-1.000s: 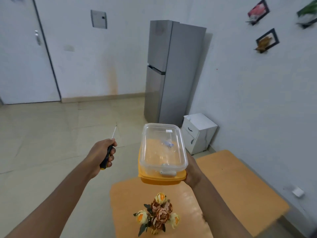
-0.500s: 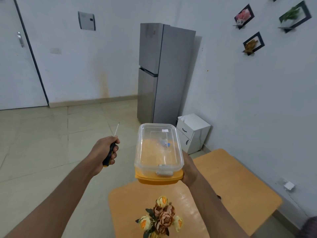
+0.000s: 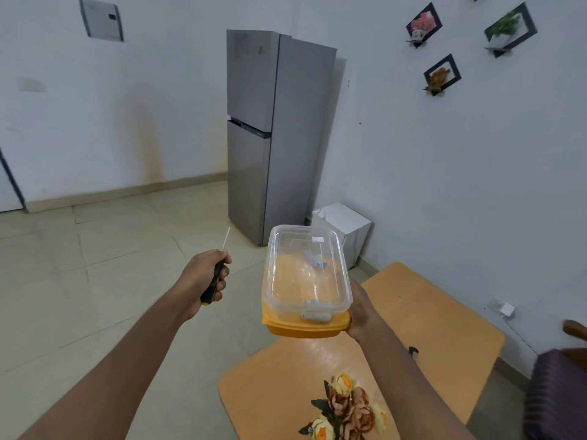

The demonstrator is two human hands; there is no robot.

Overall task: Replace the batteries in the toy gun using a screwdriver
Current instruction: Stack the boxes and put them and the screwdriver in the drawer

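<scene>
You are fetching supplies: left hand (image 3: pixel 203 276) clamps the black-handled screwdriver (image 3: pixel 215 279), right hand (image 3: pixel 360 312) clasps the clear orange-lidded plastic box (image 3: pixel 306 281); next, set both on the orange worktop (image 3: pixel 444 319) at 5 o'clock.

Even, soft indoor light; faint shadow right of fridge (image 3: pixel 273 128). Wide-angle bending at frame edges. Slight overall softness, no strong glare.

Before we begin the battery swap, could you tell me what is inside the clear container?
Through the clear container, one small blue-and-white item shows, too blurred to identify. The orange lid hides nothing else.
</scene>
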